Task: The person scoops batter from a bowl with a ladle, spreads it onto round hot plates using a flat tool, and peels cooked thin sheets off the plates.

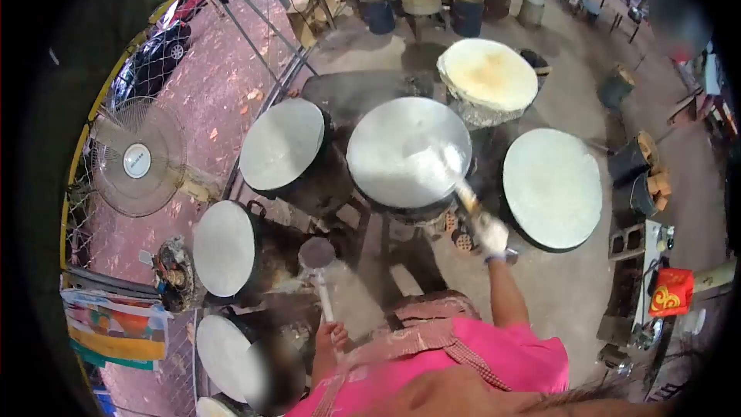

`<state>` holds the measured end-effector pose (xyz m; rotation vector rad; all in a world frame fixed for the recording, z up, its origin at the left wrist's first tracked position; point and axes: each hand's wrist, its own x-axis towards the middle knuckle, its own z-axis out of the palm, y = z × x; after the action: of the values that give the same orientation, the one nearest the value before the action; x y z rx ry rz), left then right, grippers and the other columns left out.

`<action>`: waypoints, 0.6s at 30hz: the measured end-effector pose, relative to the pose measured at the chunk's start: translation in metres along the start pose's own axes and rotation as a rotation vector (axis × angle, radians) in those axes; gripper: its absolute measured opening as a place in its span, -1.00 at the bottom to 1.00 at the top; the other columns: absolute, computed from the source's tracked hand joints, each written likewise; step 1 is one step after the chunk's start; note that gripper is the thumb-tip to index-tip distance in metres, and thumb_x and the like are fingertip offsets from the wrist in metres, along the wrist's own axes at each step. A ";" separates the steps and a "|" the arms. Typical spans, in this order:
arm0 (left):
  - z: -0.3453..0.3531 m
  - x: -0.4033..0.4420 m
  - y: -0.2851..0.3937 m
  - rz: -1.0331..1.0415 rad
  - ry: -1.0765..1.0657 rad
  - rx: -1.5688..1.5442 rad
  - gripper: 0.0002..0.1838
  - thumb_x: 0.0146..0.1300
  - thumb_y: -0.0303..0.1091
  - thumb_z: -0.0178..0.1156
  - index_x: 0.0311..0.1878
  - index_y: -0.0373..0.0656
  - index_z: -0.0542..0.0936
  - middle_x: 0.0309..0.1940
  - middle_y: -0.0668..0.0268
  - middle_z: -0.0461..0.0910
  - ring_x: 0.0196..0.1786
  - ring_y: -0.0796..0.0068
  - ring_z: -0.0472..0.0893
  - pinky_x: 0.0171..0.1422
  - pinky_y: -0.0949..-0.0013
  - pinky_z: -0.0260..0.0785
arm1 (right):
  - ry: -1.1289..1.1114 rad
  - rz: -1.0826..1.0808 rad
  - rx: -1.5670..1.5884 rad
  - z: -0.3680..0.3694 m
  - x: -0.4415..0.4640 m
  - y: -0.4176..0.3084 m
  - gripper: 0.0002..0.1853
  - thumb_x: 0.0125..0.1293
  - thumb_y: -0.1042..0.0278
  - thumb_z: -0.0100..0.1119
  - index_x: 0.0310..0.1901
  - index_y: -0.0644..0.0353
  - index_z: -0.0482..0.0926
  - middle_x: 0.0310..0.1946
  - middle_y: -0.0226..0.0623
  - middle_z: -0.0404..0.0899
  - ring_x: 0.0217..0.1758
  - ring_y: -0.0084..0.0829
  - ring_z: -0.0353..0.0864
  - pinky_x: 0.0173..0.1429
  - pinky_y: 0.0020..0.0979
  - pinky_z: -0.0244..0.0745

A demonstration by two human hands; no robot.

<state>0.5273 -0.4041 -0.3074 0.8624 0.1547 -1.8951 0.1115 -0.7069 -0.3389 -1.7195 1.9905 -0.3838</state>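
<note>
My right hand [492, 233], in a pale glove, is closed round the handle of a wok spatula [467, 194]. The spatula's head reaches into a big round wok [370, 127] in front of me and is blurred white there. Steam or glare hides what the wok holds. My left hand [332, 336], bare, is closed round the pale handle of a ladle [317, 253] with a dark round head. This ladle is held up over the floor, left of the wok and apart from it.
Large pans with pale round tops stand around me: one pan [552, 189] at right, another [282, 144] at left, several lower left. A stack of pale round sheets [488, 73] lies behind the wok. A fan [139, 158] stands left; a red bag [671, 292] lies right.
</note>
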 end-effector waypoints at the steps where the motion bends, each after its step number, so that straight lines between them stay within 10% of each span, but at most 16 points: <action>1: 0.008 -0.001 0.004 -0.017 0.061 -0.024 -0.70 0.22 -0.21 -0.07 -0.62 -0.07 0.28 -0.83 0.45 0.12 -0.81 0.56 0.13 -0.76 0.49 0.06 | 0.036 0.078 0.307 -0.032 0.008 -0.028 -0.54 0.21 -0.11 -0.04 -0.17 0.13 0.60 -0.40 0.04 0.57 -0.34 -0.05 0.58 -0.21 -0.15 0.44; 5: 0.030 0.011 -0.007 -0.077 0.154 -0.070 -0.67 0.24 -0.19 -0.11 -0.64 -0.05 0.24 -0.82 0.45 0.13 -0.82 0.56 0.10 -0.75 0.50 0.02 | 0.150 -0.240 -0.110 0.069 0.048 0.015 -0.57 0.22 -0.07 -0.06 -0.21 0.11 0.61 -0.40 0.02 0.56 -0.32 -0.03 0.56 -0.27 -0.15 0.42; 6: 0.034 0.019 -0.004 -0.079 0.128 -0.046 -0.66 0.24 -0.18 -0.12 -0.64 -0.05 0.23 -0.82 0.45 0.13 -0.82 0.56 0.09 -0.75 0.50 0.00 | 0.199 -0.248 0.232 0.082 0.009 0.030 -0.58 0.21 -0.08 -0.04 -0.23 0.11 0.61 -0.40 0.02 0.55 -0.32 -0.04 0.56 -0.28 -0.15 0.41; 10: 0.043 0.038 -0.008 -0.054 -0.023 0.030 -0.66 0.25 -0.18 -0.16 -0.64 -0.03 0.21 -0.81 0.47 0.11 -0.81 0.56 0.09 -0.72 0.49 -0.02 | 0.172 0.077 0.313 0.029 0.031 0.019 -0.56 0.21 -0.10 -0.02 -0.25 0.14 0.60 -0.36 0.04 0.55 -0.27 -0.02 0.53 -0.22 -0.14 0.40; 13: 0.049 0.039 -0.014 -0.085 -0.036 -0.121 -0.67 0.26 -0.18 -0.16 -0.63 -0.03 0.21 -0.80 0.47 0.10 -0.79 0.55 0.11 -0.72 0.48 -0.02 | 0.162 -0.134 0.298 -0.034 0.142 -0.049 -0.59 0.19 -0.02 -0.05 -0.16 0.13 0.59 -0.24 0.03 0.55 -0.11 0.02 0.51 -0.04 -0.12 0.38; 17: 0.056 0.017 -0.018 0.006 0.203 0.019 -0.67 0.25 -0.18 -0.16 -0.63 -0.04 0.21 -0.79 0.47 0.10 -0.78 0.53 0.13 -0.72 0.47 -0.03 | 0.101 -0.152 0.555 -0.048 0.183 -0.062 -0.68 0.14 0.16 0.10 -0.31 0.29 0.60 -0.37 0.00 0.59 -0.43 -0.18 0.60 -0.35 -0.27 0.44; 18: 0.038 0.019 -0.020 0.032 0.271 0.129 -0.67 0.24 -0.17 -0.15 -0.63 -0.03 0.21 -0.79 0.48 0.10 -0.77 0.55 0.13 -0.71 0.48 -0.04 | 0.344 -0.421 -0.054 0.007 0.197 -0.026 -0.64 0.17 0.08 0.07 -0.44 0.28 0.60 -0.43 -0.02 0.59 -0.37 -0.18 0.60 -0.26 -0.31 0.47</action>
<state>0.4869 -0.4258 -0.2970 1.2017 0.1836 -1.7673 0.1183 -0.9039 -0.3653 -2.2343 1.8568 -0.8229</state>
